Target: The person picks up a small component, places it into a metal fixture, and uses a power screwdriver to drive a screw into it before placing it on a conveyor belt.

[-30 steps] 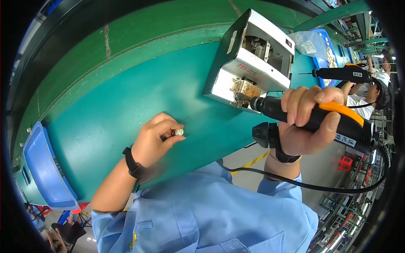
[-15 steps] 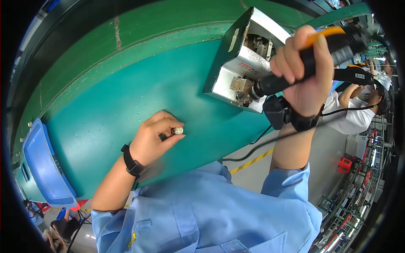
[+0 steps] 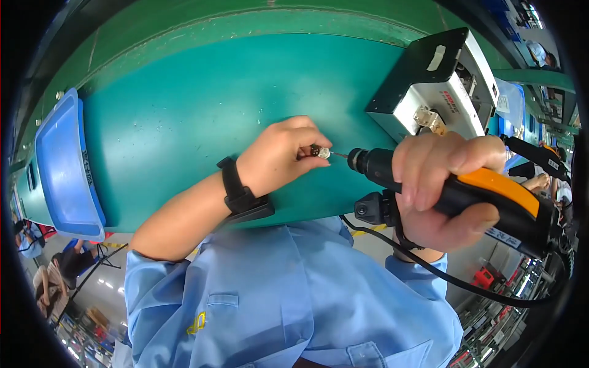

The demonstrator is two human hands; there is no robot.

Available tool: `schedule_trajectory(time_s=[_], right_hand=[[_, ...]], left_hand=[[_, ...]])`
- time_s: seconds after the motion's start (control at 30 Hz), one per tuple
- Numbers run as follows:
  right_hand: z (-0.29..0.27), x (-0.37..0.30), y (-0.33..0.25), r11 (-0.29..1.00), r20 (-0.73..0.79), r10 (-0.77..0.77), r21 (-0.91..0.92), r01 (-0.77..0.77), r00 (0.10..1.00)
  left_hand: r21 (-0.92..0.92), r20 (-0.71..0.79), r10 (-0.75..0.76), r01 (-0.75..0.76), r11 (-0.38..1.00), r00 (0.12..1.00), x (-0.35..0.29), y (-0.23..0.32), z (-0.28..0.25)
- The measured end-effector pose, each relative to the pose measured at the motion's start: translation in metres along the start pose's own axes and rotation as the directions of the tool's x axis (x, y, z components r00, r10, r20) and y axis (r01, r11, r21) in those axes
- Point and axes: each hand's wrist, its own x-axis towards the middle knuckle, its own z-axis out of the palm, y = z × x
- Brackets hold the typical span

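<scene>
My left hand (image 3: 279, 150) pinches a small part (image 3: 322, 152), dark brown at one end and pale at the other, between thumb and fingertips just above the green mat. My right hand (image 3: 432, 178) is wrapped round a black and orange electric screwdriver (image 3: 375, 167), held nearly level. Its thin bit points left at the pale end of the part. Whether the bit's tip touches the part, or carries a screw, is too small to tell. Behind the right hand stands a black and silver screw feeder (image 3: 417, 73), with a clear piece on its front.
An empty-looking blue tray (image 3: 67, 178) lies at the mat's left end. The green mat (image 3: 184, 98) spans the bench. A black cable (image 3: 454, 285) loops from the screwdriver below my right wrist. Another person (image 3: 543, 181) works beyond the bench's right end.
My right hand has brought the screwdriver away from the screw feeder, down and left to the small part. My left hand has moved right with the part. The whole view has shifted.
</scene>
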Motion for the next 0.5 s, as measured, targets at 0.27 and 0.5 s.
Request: schedule_trajectory(time_s=[0.27,0.5], right_hand=[[0.021,0.001,0.005,0.972,-0.106,0.178,-0.136,-0.192,0.978],[0.022,0.004,0.013,0.981,-0.021,0.194,0.016,-0.194,0.981]], left_hand=[[0.017,-0.002,0.025,-0.025,1.000,1.000,-0.003,-0.003,0.000],[-0.020,-0.014,0.002,-0.002,1.000,1.000,-0.004,-0.001,-0.001]])
